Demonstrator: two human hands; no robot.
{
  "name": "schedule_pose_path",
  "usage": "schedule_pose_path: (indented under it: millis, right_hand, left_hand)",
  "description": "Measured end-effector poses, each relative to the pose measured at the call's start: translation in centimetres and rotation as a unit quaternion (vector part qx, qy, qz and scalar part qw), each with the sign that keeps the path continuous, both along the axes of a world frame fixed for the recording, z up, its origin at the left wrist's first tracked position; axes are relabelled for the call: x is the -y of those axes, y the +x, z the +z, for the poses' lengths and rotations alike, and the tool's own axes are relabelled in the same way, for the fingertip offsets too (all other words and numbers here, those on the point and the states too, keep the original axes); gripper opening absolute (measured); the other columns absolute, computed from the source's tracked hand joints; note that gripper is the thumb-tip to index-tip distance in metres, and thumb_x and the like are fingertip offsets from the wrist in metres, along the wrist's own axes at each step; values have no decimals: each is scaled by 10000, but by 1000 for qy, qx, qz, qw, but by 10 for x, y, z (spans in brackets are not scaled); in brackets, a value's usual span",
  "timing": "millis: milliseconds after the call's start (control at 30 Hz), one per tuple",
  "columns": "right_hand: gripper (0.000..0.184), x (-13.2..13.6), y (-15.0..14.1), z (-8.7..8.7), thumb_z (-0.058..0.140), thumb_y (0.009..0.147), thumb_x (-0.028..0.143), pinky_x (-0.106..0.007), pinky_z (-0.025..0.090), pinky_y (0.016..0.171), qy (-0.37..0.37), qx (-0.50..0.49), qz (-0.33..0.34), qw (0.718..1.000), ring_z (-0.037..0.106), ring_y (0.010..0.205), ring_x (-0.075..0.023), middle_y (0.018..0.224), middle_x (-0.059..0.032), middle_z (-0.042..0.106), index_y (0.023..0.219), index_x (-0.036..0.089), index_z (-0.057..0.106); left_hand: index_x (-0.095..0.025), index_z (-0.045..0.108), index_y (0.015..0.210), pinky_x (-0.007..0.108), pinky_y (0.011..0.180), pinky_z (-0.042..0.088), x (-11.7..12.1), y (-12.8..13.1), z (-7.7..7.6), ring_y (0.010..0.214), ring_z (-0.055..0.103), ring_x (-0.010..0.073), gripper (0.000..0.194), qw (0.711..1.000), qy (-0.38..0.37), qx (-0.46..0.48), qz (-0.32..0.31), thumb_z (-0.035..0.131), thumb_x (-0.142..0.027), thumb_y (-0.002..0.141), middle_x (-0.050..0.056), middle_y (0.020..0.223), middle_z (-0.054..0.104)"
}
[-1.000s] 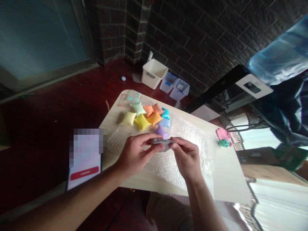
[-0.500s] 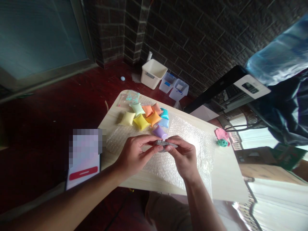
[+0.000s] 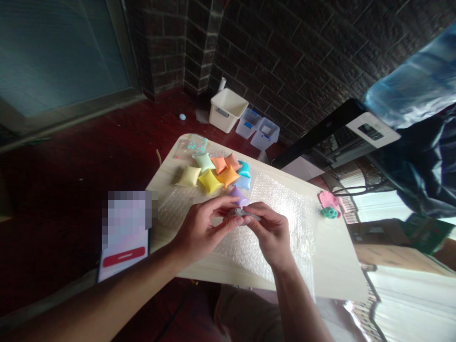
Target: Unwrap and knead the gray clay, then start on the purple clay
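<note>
My left hand (image 3: 201, 229) and my right hand (image 3: 273, 233) meet over the table, both closed on one grey piece of modelling clay (image 3: 238, 212). Thumbs press it from the near side, and my fingertips hide much of it. Just beyond my fingers lies a purple packet (image 3: 239, 194), partly covered by my left fingers. Behind it sit several more pillow-shaped packets, among them a yellow packet (image 3: 210, 181), an orange packet (image 3: 228, 176) and a light blue packet (image 3: 243, 182). Bubble wrap (image 3: 281, 204) spreads beneath my hands.
Pink clay (image 3: 328, 199) and a green clay shape (image 3: 329, 213) rest on the table's (image 3: 337, 266) right side. A phone-like screen (image 3: 123, 237) stands at the left. Beyond the table are a white basket (image 3: 228, 111), clear bins (image 3: 265, 133) and a black-edged monitor-like panel (image 3: 327, 123).
My left fingers have spread forward over the purple packet's near edge, and the thumbs have drawn together. Less of the grey clay shows. The packets stay where they were.
</note>
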State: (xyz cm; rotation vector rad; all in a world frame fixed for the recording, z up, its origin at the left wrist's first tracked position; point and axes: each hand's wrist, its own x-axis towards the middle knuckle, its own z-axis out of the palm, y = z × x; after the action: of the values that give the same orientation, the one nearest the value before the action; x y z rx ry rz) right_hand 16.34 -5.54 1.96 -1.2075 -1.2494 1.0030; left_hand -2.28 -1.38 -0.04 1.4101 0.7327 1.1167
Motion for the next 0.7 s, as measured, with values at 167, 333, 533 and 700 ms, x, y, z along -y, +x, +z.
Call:
schedule_pose_path:
  millis: [167, 333, 533, 700]
  right_hand:
    - [142, 1, 1, -1, 883, 867, 305, -372, 622, 795, -13, -12, 12, 1000, 705, 914, -213, 978, -49, 760, 1005, 290, 855]
    - [188, 0, 0, -2, 893, 856, 319, -371, 616, 794, -15, -2, 22, 1000, 712, 912, -214, 994, -53, 774, 1041, 296, 863]
    - [138, 0, -1, -2, 863, 885, 304, -353, 637, 788, -32, -61, -8, 998, 730, 890, -197, 973, -36, 783, 1014, 263, 837]
    - [249, 2, 0, -5, 870, 877, 305, -342, 632, 808, -57, -55, 8, 997, 737, 908, -194, 1019, -44, 787, 1114, 259, 810]
  left_hand:
    - [-180, 786, 1016, 279, 822, 654, -2, -1, 0, 895, 806, 197, 151, 1000, 0, 2, 0, 780, -310, 939, 59, 975, 828]
    - [-188, 784, 1047, 298, 832, 650, -3, -2, -1, 898, 797, 199, 162, 1000, 0, -15, 2, 780, -306, 937, 62, 981, 825]
    - [-181, 724, 1144, 338, 890, 653, -3, 4, -6, 1008, 780, 229, 296, 996, -60, 30, -52, 802, -362, 923, 90, 1093, 796]
    - [-171, 781, 1034, 300, 803, 638, -3, 2, -7, 895, 780, 211, 188, 998, -35, -35, -35, 764, -337, 948, 74, 993, 817]
